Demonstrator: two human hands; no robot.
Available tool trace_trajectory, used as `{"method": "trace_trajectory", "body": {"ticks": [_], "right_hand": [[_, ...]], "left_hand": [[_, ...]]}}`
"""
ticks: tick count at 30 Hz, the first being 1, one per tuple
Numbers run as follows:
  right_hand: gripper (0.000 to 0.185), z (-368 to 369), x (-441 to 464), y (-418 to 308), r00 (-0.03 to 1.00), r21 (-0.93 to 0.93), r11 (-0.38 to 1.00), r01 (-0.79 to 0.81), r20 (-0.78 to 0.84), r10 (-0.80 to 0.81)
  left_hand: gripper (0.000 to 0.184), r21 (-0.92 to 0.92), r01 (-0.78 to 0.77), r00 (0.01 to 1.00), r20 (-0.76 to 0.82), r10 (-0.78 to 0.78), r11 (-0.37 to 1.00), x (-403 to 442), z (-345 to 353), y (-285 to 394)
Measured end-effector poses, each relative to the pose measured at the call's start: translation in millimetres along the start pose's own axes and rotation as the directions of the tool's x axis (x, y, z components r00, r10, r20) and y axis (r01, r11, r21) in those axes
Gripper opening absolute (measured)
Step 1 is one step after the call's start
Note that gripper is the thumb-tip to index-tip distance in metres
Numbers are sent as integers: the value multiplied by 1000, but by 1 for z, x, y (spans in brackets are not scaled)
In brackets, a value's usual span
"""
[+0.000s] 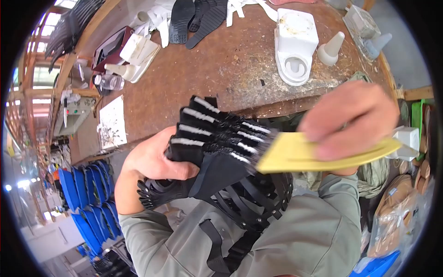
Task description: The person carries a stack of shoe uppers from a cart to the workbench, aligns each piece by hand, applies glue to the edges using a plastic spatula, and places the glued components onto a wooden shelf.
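Observation:
My left hand (159,159) is closed round a fanned stack of black shoe uppers (184,138), thumb pressed on the front. White bands mark the layered edges of the stack. A brush with a flat yellow handle (295,154) is held in my right hand (353,120), which is smeared by motion. The blurred bristles of the brush meet the right-hand edges of the stack. Below hang black woven straps (254,198) with metal rivets, over my lap. Another bundle of strap ends (157,191) sticks out under my left wrist.
On the brown table (207,69) stands a white glue pot (295,46), with a white cone-shaped piece (331,48) next to it. Black soles (198,21) lie at the back. A plastic bottle (110,82) is at the left. Blue pieces (87,198) hang in rows; bagged tan insoles (392,212) are at the right.

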State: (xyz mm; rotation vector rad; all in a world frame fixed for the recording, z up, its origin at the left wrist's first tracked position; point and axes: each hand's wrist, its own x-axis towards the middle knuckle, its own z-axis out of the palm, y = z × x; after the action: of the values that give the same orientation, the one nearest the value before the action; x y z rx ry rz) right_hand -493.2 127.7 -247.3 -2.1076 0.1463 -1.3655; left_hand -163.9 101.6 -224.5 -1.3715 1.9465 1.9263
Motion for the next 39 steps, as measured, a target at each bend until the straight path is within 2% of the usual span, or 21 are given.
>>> {"method": "trace_trajectory", "body": {"ticks": [1, 3, 6, 9, 11, 12, 13, 15, 17, 19, 21, 23, 24, 26, 27, 31, 34, 35, 37, 38, 39], "right_hand": [[20, -3, 2, -3, 996, -23, 1000, -15, 88, 17], [24, -9, 6, -10, 964, -77, 997, -33, 260, 52], [16, -29, 1, -5, 937, 206, 975, 80, 318, -144], [13, -18, -1, -1, 993, 248, 963, 102, -81, -84], [15, 2, 20, -7, 932, 277, 905, -322, -75, 354], [17, 10, 33, -7, 876, 209, 853, -478, 43, 480], [20, 19, 33, 3, 808, 119, 803, -584, -13, 589], [19, 16, 33, 19, 833, 219, 841, -494, -156, 530], [17, 12, 33, 9, 786, 332, 836, -437, -312, 534], [16, 15, 30, 7, 928, 402, 865, -300, -86, 362], [19, 27, 38, -4, 832, 179, 816, -550, 29, 554], [19, 27, 43, 2, 744, 151, 793, -591, -279, 607], [19, 17, 38, 5, 715, 145, 813, -565, -405, 569], [22, -8, 15, 14, 651, 59, 805, -590, -556, 517], [23, -22, -1, 17, 591, -104, 667, -737, -578, 562], [26, -33, -51, 46, 440, -280, 343, -897, -637, 633], [28, -29, -77, 77, 436, -484, 96, -870, -661, 611], [29, -30, -89, 91, 479, -534, 97, -840, -645, 595], [36, -26, -97, 99, 349, -474, -39, -879, -698, 626], [41, -19, -88, 86, 315, -510, -190, -839, -740, 595], [48, -12, -77, 71, 348, -549, -286, -786, -774, 530]], "left_hand": [[56, -66, -98, 995, -27, 96, 993, 3, 4, -8], [56, -13, -110, 994, -18, 110, 994, 1, 8, -9], [52, -77, -84, 996, -41, 81, 994, -10, 19, -11], [45, -99, -12, 1000, 5, 12, 995, -18, 31, 6], [45, -119, 23, 999, 43, -18, 993, -19, 40, 14], [45, -87, -62, 996, 55, 67, 994, -16, 43, 7], [45, -43, -36, 997, 74, 39, 998, -19, 43, 14], [47, -187, 8, 1000, 27, -3, 982, -24, 47, 13], [50, -113, -82, 996, 32, 86, 990, -27, 43, 1], [51, -54, -119, 992, 42, 122, 991, -32, 39, 2], [49, -22, -145, 987, 69, 146, 989, -34, 36, 7], [47, 53, -119, 990, 80, 115, 991, -31, 28, 1], [48, -1, -65, 996, 58, 65, 998, -32, 27, -2], [51, -87, -142, 990, -15, 141, 986, -37, 21, -21], [53, -141, -166, 982, -110, 151, 976, -43, 19, -32], [60, -361, -267, 949, -263, 177, 893, -47, 1, -69], [60, -532, -360, 920, -340, 196, 766, -44, -5, -68], [60, -537, -391, 905, -373, 205, 747, -44, -8, -64], [60, -497, -408, 863, -483, 147, 765, -51, -21, -56], [59, -486, -410, 873, -455, 176, 772, -56, -35, -58], [58, -471, -419, 876, -434, 210, 776, -59, -52, -60]]}}
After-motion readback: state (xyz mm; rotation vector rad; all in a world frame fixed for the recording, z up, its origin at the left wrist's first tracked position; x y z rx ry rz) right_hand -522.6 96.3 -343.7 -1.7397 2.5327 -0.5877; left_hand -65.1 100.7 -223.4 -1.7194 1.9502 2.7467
